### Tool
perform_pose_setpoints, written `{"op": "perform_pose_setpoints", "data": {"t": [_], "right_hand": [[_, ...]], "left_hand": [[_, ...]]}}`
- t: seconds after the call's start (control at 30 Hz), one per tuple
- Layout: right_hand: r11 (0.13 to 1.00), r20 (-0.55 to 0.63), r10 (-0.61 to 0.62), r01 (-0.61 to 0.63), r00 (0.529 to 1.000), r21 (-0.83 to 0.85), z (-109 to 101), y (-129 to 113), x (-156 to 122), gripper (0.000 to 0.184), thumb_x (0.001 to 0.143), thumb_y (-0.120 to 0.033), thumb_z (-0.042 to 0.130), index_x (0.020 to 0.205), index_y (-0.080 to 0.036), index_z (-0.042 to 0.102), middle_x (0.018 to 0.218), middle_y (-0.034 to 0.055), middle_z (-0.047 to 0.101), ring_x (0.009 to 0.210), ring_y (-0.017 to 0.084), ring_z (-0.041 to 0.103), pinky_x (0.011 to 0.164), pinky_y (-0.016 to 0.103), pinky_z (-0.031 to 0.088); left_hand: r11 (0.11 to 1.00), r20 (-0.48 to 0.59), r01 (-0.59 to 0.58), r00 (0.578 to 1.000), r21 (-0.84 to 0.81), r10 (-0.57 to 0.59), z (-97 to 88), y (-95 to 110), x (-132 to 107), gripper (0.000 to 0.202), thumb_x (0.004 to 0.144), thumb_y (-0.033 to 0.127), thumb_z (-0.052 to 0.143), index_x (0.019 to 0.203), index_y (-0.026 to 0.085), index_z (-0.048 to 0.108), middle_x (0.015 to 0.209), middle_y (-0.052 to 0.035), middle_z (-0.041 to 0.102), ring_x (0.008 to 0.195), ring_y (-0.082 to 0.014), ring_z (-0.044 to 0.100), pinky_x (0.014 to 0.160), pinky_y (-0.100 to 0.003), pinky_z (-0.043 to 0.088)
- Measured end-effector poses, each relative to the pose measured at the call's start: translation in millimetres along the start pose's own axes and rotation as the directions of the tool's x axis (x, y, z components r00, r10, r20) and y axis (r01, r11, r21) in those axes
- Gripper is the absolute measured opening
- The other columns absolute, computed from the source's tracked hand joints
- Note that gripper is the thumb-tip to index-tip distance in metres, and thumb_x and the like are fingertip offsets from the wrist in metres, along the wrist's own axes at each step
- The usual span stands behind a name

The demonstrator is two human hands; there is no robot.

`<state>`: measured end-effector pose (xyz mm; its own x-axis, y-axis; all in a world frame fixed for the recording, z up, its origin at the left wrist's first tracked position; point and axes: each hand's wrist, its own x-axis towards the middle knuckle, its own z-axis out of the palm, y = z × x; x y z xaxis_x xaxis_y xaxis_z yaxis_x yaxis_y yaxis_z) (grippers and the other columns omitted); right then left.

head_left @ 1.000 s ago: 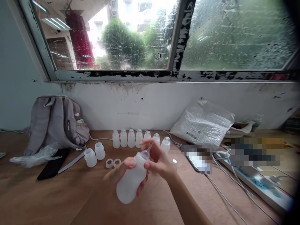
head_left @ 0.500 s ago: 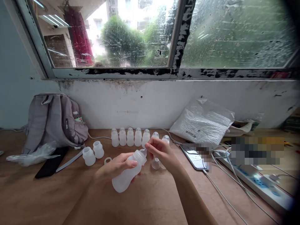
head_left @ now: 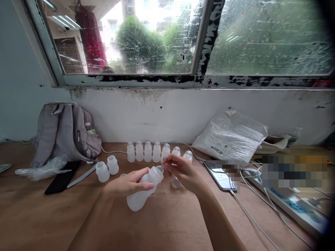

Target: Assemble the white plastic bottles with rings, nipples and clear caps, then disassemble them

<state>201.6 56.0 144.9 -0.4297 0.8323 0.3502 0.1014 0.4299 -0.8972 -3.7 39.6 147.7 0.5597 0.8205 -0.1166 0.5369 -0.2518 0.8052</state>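
One left-hand grip (head_left: 133, 182) clamps a bottle (head_left: 138, 199); the right-hand grip (head_left: 183, 172) pinches a clear teat (head_left: 160, 168).

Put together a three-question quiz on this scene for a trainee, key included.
1. What does the right hand hold at the mouth of the rounded, frosted white bottle?
A) a flat, black-edged phone
B) a small, clear teat
C) a thin white cable

2. True or false: the bottle is held upright.

3. How many open-topped, frosted white containers show between the grey fabric backpack and the left hand?

Key: 1. B. 2. False; the left hand holds it tilted. 3. Two.
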Motion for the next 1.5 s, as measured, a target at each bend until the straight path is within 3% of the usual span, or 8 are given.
{"op": "perform_pose_setpoints", "data": {"t": [0.1, 0.27, 0.43, 0.53, 0.67, 0.83, 1.2, 1.5], "right_hand": [[0.999, -0.044, -0.036, 0.037, 0.998, 0.008, 0, 0, 1, 0.011, 0.082, -0.028, 0.048, 0.079, -0.019, 0.052, 0.067, -0.0008, 0.049, 0.059, 0.01, 0.048, 0.053, 0.023, 0.041], [0.993, -0.195, -0.05, 0.028, 0.979, -0.111, 0, 3, 4, 0.012, 0.08, -0.029, 0.048, 0.08, -0.018, 0.055, 0.072, 0.002, 0.054, 0.063, 0.013, 0.052, 0.056, 0.026, 0.045], [0.971, -0.238, -0.058, -0.001, 0.969, -0.24, 1, 9, 7, 0.012, 0.078, -0.027, 0.048, 0.079, -0.019, 0.057, 0.076, 0.0042, 0.058, 0.068, 0.015, 0.055, 0.059, 0.029, 0.047], [0.954, -0.222, -0.081, 0.011, 0.972, -0.301, 3, 11, 8, 0.011, 0.078, -0.024, 0.048, 0.079, -0.02, 0.057, 0.079, 0.0043, 0.059, 0.069, 0.016, 0.055, 0.059, 0.03, 0.047], [0.937, -0.175, -0.093, 0.027, 0.98, -0.348, 4, 12, 8, 0.011, 0.079, -0.021, 0.046, 0.08, -0.021, 0.058, 0.08, 0.004, 0.06, 0.07, 0.016, 0.056, 0.059, 0.03, 0.046], [0.925, -0.139, -0.107, 0.047, 0.984, -0.378, 4, 15, 8, 0.013, 0.079, -0.018, 0.045, 0.079, -0.021, 0.058, 0.077, 0.0033, 0.06, 0.068, 0.016, 0.055, 0.06, 0.031, 0.045], [0.916, -0.127, -0.11, 0.051, 0.986, -0.399, -2, 11, 5, 0.014, 0.08, -0.019, 0.044, 0.079, -0.022, 0.057, 0.077, 0.0035, 0.059, 0.066, 0.017, 0.055, 0.059, 0.032, 0.045], [0.911, -0.123, -0.139, 0.079, 0.983, -0.405, -4, 12, 5, 0.013, 0.08, -0.02, 0.046, 0.078, -0.022, 0.058, 0.076, 0.0035, 0.06, 0.064, 0.016, 0.054, 0.058, 0.03, 0.044]], "left_hand": [[0.999, -0.005, -0.03, 1.0, -0.04, 0.029, -1.3, -5, 3, 0.028, 0.072, 0.043, 0.051, 0.093, 0.025, 0.054, 0.097, 0.0007, 0.055, 0.083, -0.0167, 0.053, 0.068, -0.023, 0.043], [0.997, -0.298, -0.004, 0.954, 0.071, 0.025, -6.6, -21, 6, 0.032, 0.07, 0.045, 0.052, 0.092, 0.022, 0.054, 0.094, -0.0007, 0.056, 0.083, -0.017, 0.053, 0.071, -0.025, 0.042], [0.938, -0.553, 0.205, 0.833, 0.278, -0.018, -24.0, -42, 19, 0.035, 0.071, 0.05, 0.047, 0.089, 0.021, 0.054, 0.088, -0.0026, 0.058, 0.081, -0.0199, 0.055, 0.069, -0.027, 0.041], [0.788, -0.637, 0.429, 0.768, 0.44, -0.063, -40.7, -54, 33, 0.032, 0.07, 0.047, 0.047, 0.084, 0.019, 0.056, 0.087, -0.0059, 0.061, 0.087, -0.0244, 0.055, 0.072, -0.031, 0.039], [0.624, -0.607, 0.561, 0.777, 0.544, -0.169, -66.5, -69, 47, 0.036, 0.07, 0.048, 0.045, 0.089, 0.02, 0.056, 0.091, -0.0074, 0.063, 0.091, -0.0268, 0.055, 0.076, -0.035, 0.039], [0.568, -0.601, 0.616, 0.76, 0.546, -0.247, -85.4, -90, 61, 0.042, 0.066, 0.048, 0.05, 0.094, 0.018, 0.056, 0.097, -0.0114, 0.063, 0.093, -0.0291, 0.056, 0.078, -0.038, 0.039], [0.516, -0.555, 0.641, 0.761, 0.568, -0.336, -81.4, -117, 62, 0.046, 0.068, 0.051, 0.048, 0.1, 0.019, 0.053, 0.103, -0.0129, 0.061, 0.097, -0.0302, 0.055, 0.077, -0.041, 0.04], [0.513, -0.497, 0.554, 0.828, 0.656, -0.259, -71.2, -129, 56, 0.048, 0.076, 0.044, 0.041, 0.117, 0.019, 0.04, 0.11, -0.0123, 0.057, 0.102, -0.0272, 0.053, 0.078, -0.034, 0.041]]}}
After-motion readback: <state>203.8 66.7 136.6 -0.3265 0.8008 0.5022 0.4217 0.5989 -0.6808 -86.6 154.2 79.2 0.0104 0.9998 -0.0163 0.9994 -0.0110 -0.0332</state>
